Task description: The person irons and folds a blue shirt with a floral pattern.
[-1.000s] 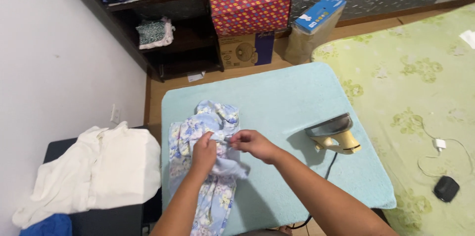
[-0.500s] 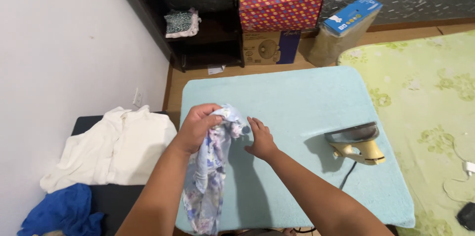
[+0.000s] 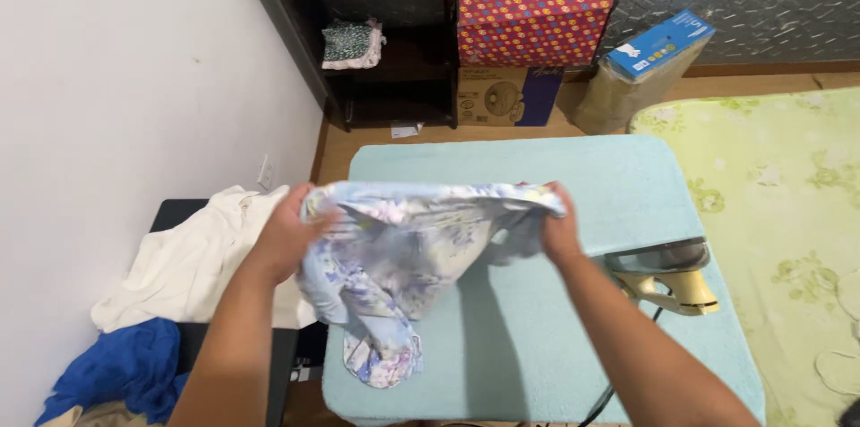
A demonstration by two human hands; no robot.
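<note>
Head view: the largest thing before me is the pale turquoise terry-covered ironing pad [image 3: 573, 337], running from near me out toward the far wall. To its right lies the light green flowered mat [image 3: 779, 176]. At the far side stands the dark wooden shelf unit [image 3: 394, 77] with folded clothes, and right of it the red dotted cardboard box [image 3: 536, 1] sitting on a brown carton [image 3: 502, 95]; a blue-topped packet [image 3: 647, 69] leans just beside these.

On the left, on a black low stand [image 3: 175, 212], lies the crumpled white shirt [image 3: 193, 261], with a bright blue cloth [image 3: 121, 369] nearer to me.

Over the pad I hold up the light blue floral cotton garment [image 3: 412, 248]. Its long axis runs left to right, the upper edge stretched nearly level between my two hands, tipped a little higher on the right. The loose cloth sags below that edge, and one end hangs down toward me at the left, its tip over the near left part of the pad.

My left hand [image 3: 287, 234] has its fingers curled tight on the left end of the garment. My right hand [image 3: 557, 228] is pinched closed on the right end.

The gold-handled iron with dark soleplate [image 3: 667, 270] rests at the pad's right edge, just beside my right forearm, its cord trailing toward me.
</note>
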